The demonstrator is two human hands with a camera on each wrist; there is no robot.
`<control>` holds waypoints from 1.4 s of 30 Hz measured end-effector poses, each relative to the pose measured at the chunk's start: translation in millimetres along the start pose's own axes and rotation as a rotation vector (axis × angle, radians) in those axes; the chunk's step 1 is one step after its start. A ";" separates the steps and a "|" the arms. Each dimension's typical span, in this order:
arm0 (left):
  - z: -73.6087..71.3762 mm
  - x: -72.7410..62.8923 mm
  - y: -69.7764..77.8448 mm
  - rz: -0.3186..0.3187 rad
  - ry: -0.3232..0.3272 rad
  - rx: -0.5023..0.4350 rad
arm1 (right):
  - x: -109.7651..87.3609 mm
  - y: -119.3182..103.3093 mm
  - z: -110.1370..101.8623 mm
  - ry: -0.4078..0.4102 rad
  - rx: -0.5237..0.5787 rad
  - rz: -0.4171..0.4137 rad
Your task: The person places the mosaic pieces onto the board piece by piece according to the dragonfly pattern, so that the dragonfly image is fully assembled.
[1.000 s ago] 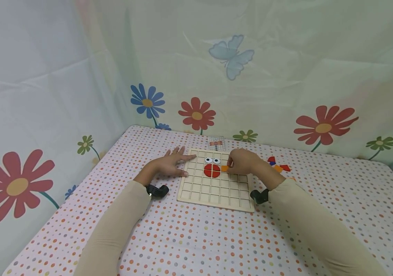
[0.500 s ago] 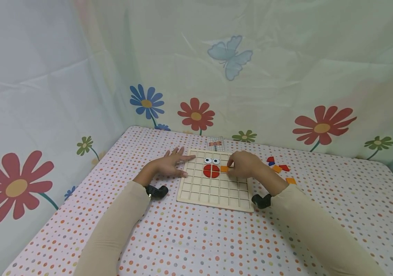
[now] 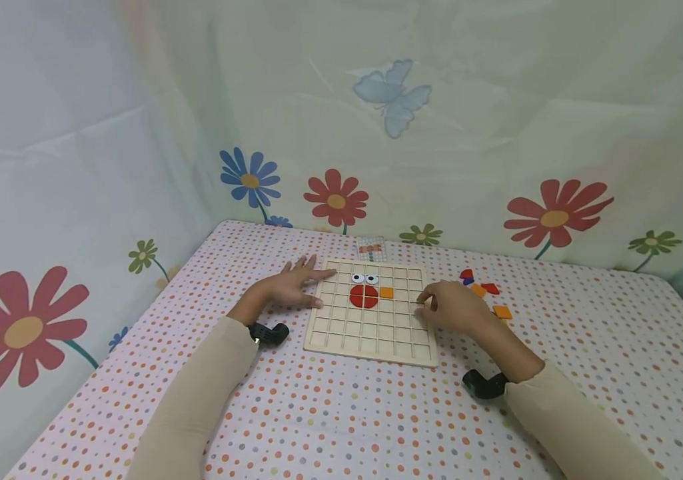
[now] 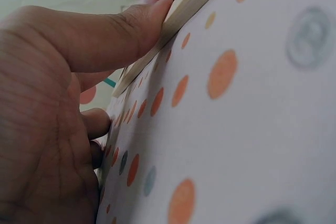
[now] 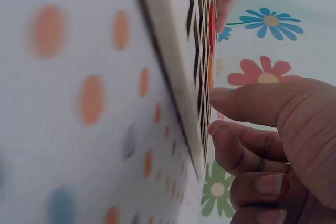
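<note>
A pale wooden grid board (image 3: pixel 371 343) lies on the dotted tablecloth in the head view. Two white eye pieces (image 3: pixel 372 279) sit in its upper cells, above a red round shape (image 3: pixel 364 296) split by the grid lines. Just right of that lies an orange square (image 3: pixel 386 293). My left hand (image 3: pixel 290 287) rests on the board's left edge with fingers spread; the left wrist view shows the thumb (image 4: pixel 152 3) on the rim. Over the right edge is my right hand (image 3: pixel 455 308), fingers loosely bent. In the right wrist view, nothing shows between thumb and index finger.
Right of the board lie loose pieces: an orange square (image 3: pixel 502 311), another orange piece (image 3: pixel 479 289), red pieces (image 3: pixel 490 289) and a blue one (image 3: pixel 468 281). A small printed grid card (image 3: pixel 371 249) lies behind the board. A flowered curtain (image 3: pixel 449 147) hangs beyond the table.
My right hand has let go of the orange square, which stays in its cell, and has moved right to the board's edge. The left hand keeps its place.
</note>
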State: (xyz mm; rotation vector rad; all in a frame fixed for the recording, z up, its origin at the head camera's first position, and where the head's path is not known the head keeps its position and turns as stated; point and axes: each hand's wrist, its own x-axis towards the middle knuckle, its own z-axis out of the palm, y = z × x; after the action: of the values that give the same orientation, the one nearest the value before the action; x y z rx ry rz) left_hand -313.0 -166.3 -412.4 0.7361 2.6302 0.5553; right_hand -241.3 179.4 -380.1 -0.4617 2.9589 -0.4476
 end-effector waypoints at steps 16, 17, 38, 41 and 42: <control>0.9 0.2 2.6 -0.015 0.001 -0.009 | -30.2 39.8 -25.4 -0.028 0.094 -0.059; 0.8 0.4 3.2 -0.011 0.000 -0.006 | -33.1 49.1 -30.1 -0.025 0.102 -0.064; 3.1 -1.2 -0.5 -0.012 0.005 0.005 | -47.7 159.1 -24.3 -0.002 0.232 0.141; 1.4 -1.2 0.7 -0.010 0.007 0.005 | -47.2 159.5 -24.2 -0.006 0.239 0.145; 1.1 -1.1 0.8 -0.008 0.007 0.006 | -46.9 159.3 -24.3 -0.008 0.238 0.143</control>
State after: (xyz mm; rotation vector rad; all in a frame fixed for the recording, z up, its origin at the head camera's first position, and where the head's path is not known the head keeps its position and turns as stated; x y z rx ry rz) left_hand -311.3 -165.9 -412.8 0.7260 2.6410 0.5494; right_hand -245.3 345.6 -402.6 -0.2235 2.8544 -0.7657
